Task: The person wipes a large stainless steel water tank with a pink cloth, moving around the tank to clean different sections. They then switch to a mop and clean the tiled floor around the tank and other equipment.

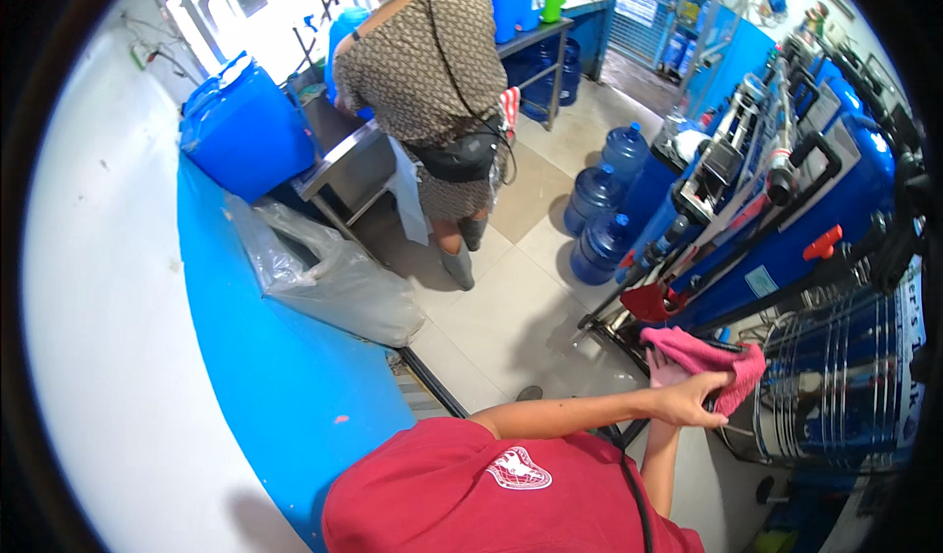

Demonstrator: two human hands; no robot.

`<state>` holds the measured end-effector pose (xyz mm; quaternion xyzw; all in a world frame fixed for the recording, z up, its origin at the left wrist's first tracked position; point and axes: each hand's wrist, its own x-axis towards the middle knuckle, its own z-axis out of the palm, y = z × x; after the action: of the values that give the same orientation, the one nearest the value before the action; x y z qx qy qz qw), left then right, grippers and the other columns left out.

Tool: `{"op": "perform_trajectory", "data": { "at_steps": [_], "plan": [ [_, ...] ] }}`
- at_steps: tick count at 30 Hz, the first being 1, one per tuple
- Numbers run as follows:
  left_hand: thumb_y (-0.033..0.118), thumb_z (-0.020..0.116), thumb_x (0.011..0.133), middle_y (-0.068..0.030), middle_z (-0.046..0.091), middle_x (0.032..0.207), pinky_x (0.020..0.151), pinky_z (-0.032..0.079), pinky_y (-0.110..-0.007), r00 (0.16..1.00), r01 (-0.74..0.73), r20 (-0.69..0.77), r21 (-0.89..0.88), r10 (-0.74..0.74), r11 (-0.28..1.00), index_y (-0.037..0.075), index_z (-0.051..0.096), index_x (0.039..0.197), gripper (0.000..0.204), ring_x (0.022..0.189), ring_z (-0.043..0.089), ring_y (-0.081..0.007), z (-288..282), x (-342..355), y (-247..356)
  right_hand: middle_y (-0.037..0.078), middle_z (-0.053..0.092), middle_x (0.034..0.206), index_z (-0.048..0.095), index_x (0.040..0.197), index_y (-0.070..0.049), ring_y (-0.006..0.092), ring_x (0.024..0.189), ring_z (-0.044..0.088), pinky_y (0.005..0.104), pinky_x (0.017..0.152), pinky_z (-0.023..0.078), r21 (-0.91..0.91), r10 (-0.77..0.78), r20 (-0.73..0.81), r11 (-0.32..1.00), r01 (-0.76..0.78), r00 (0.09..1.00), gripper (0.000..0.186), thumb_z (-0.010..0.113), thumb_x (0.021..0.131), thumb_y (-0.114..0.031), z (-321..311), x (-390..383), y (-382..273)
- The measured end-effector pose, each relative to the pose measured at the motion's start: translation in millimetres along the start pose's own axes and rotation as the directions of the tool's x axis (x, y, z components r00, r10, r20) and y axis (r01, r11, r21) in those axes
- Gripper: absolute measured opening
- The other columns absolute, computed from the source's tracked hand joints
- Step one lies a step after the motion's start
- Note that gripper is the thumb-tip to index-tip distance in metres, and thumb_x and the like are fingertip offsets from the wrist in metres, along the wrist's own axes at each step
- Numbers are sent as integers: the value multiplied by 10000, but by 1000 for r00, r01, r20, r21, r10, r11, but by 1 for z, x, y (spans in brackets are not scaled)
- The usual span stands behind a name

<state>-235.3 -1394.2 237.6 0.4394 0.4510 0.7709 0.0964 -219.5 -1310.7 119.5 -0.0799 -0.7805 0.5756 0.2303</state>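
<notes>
A pink cloth (702, 354) is bunched up in front of me on the right, between my two hands. My left hand (688, 402) reaches across my right forearm, its thumb and fingers closed on the cloth's lower edge. My right hand (668, 369) comes up from below and supports the cloth's left side; its fingers are partly hidden under the fabric. Something thin and dark shows along the cloth's upper side, too small to name. Just right of the cloth stands a shiny, ribbed metal tank (835, 381).
Large blue tanks (815, 209) with pipes and valves line the right. Water jugs (601, 248) stand on the tiled floor. Another person (422, 72) faces a metal sink (349, 160) ahead. A clear plastic bag (344, 288) and blue container (246, 126) are at left.
</notes>
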Motion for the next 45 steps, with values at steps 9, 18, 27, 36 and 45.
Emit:
{"op": "perform_trajectory", "data": {
  "at_steps": [9,18,27,36,45],
  "plan": [
    [57,668,822,-54,568,1089,974,389,-309,935,347,141,-166,-326,923,-4,506,1200,415,1044,511,-135,-2,-5,-18,72,500,1318,409,1389,-74,210,1168,522,362,970,438,-279,233,-35,931,-234,972,561,512,946,-401,-67,10,45],
    [81,675,837,-45,524,1237,1046,343,-309,936,342,22,-288,-351,895,-10,438,1328,553,1169,467,-136,-7,8,-23,45,514,1283,419,1386,-96,180,1133,532,354,950,451,162,475,206,846,-508,856,539,521,947,-392,-118,3,22],
    [95,702,823,-70,517,1262,1062,327,-322,884,450,249,-215,-396,867,-10,436,1332,585,1195,458,-157,7,-6,-36,40,556,1208,464,1340,-52,167,1055,563,315,903,467,530,341,5,796,-291,940,433,526,954,-240,-111,-4,-13],
    [106,660,864,-56,571,1169,944,446,-302,800,600,202,-250,-566,760,-3,440,1333,530,1053,544,-143,-15,-38,-66,68,579,1171,501,1256,-47,202,1046,568,315,923,457,144,139,47,979,-144,989,378,560,898,-155,-99,16,-2],
    [214,602,922,32,590,938,750,445,-250,728,677,53,-210,-683,705,85,587,1181,289,826,539,-69,-54,-84,-81,101,627,1096,587,1153,-27,235,999,593,331,922,453,166,123,194,974,-156,973,312,558,863,-138,-49,32,-19]
  ]
}}
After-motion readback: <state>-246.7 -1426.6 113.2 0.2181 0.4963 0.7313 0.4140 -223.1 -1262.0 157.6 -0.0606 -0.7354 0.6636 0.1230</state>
